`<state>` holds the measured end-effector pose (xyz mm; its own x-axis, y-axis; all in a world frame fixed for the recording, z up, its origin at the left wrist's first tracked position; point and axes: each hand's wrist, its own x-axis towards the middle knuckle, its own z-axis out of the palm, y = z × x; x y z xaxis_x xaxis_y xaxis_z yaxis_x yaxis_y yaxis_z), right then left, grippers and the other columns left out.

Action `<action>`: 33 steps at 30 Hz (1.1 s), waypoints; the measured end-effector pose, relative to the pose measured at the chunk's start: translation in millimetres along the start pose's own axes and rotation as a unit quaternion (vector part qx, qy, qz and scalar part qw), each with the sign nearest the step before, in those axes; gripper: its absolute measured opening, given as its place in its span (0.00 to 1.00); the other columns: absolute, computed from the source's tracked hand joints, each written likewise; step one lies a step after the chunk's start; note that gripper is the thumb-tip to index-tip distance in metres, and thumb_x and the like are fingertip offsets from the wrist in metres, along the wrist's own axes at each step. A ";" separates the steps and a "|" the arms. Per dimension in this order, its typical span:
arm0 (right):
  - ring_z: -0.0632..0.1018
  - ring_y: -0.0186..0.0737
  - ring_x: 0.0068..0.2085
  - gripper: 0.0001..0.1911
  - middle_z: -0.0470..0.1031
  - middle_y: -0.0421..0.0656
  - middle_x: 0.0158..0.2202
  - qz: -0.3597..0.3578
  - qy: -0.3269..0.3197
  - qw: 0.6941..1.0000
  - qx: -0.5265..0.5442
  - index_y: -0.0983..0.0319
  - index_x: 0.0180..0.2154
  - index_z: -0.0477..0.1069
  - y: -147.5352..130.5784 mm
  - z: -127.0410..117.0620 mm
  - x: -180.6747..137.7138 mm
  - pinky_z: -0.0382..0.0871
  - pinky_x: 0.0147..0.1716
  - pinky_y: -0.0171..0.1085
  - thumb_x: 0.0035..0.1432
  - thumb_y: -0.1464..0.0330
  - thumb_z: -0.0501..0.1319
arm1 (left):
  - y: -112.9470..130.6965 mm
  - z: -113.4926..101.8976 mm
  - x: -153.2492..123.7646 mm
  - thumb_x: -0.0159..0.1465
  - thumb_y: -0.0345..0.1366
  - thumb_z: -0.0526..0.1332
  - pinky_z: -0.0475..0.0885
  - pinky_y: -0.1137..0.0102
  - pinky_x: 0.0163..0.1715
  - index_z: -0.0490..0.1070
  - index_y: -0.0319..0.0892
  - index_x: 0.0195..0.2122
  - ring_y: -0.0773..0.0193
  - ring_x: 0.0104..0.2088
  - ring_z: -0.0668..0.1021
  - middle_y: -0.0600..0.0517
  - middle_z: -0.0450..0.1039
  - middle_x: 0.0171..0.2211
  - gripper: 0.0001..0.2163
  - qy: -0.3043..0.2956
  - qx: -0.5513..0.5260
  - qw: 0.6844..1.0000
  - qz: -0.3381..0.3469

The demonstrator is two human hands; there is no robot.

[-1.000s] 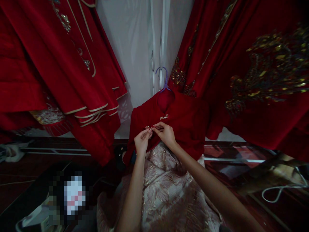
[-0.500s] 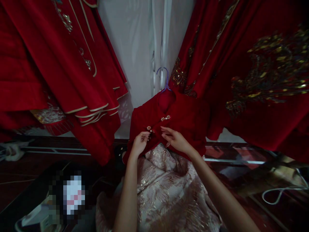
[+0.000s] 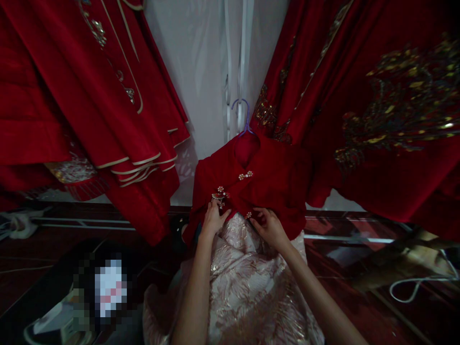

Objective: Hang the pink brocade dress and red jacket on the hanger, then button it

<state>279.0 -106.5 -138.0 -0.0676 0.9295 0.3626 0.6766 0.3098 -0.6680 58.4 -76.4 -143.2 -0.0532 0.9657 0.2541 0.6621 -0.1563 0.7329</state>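
A red jacket (image 3: 283, 177) with beaded flower fastenings (image 3: 246, 176) hangs on a purple hanger (image 3: 247, 117) in front of me. Its lower edge lies over a pale pink brocade fabric (image 3: 251, 287) with a metallic leaf pattern. My left hand (image 3: 213, 221) rests at the jacket's lower front, just below a dangling beaded ornament (image 3: 220, 195), thumb spread from the fingers. On the other side, my right hand (image 3: 270, 229) touches the lower edge beside a small flower button (image 3: 248, 215). Its fingers are bent, with thumb and forefinger apart.
Red garments with pale piping (image 3: 140, 143) hang at the left. More red garments, one with gold sequin embroidery (image 3: 402, 105), hang at the right. A pale wall panel (image 3: 194, 57) stands behind. White cord (image 3: 406, 299) lies at lower right; a blurred-out patch covers something at lower left.
My left hand has moved slightly down, away from the beaded fastening. My right hand has dropped down and right to the jacket's lower edge. The jacket hangs nearly as before.
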 end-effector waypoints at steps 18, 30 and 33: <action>0.74 0.38 0.35 0.13 0.72 0.43 0.35 -0.004 0.023 0.995 0.101 0.60 0.40 0.67 -17.6 -4.9 3.9 0.69 0.37 0.37 0.50 0.68 0.59 | 27.4 -52.3 -8.0 0.53 0.37 0.63 0.66 0.72 0.30 0.63 0.41 0.30 0.68 0.26 0.71 0.54 0.68 0.26 0.09 -0.056 -0.030 0.998 0.018; 0.73 0.40 0.34 0.04 0.69 0.44 0.34 -0.037 0.037 0.998 0.016 0.59 0.31 0.69 -11.0 1.8 -1.9 0.69 0.35 0.38 0.49 0.67 0.61 | 24.6 -34.5 -16.6 0.47 0.24 0.64 0.72 0.70 0.34 0.57 0.44 0.41 0.71 0.32 0.73 0.51 0.55 0.43 0.22 -0.194 -0.116 0.974 0.025; 0.74 0.37 0.30 0.04 0.71 0.42 0.32 -0.017 0.042 0.998 0.047 0.60 0.30 0.69 -13.6 -1.5 -1.9 0.69 0.32 0.35 0.51 0.66 0.59 | 29.5 -38.4 -18.2 0.45 0.26 0.66 0.70 0.67 0.40 0.61 0.43 0.38 0.67 0.35 0.72 0.51 0.57 0.40 0.20 -0.129 -0.021 0.990 0.047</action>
<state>271.0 -112.8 -128.7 -0.0255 0.8995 0.4362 0.6028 0.3620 -0.7110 50.1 -106.5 -102.0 0.2026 0.9666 0.1566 0.6235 -0.2507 0.7405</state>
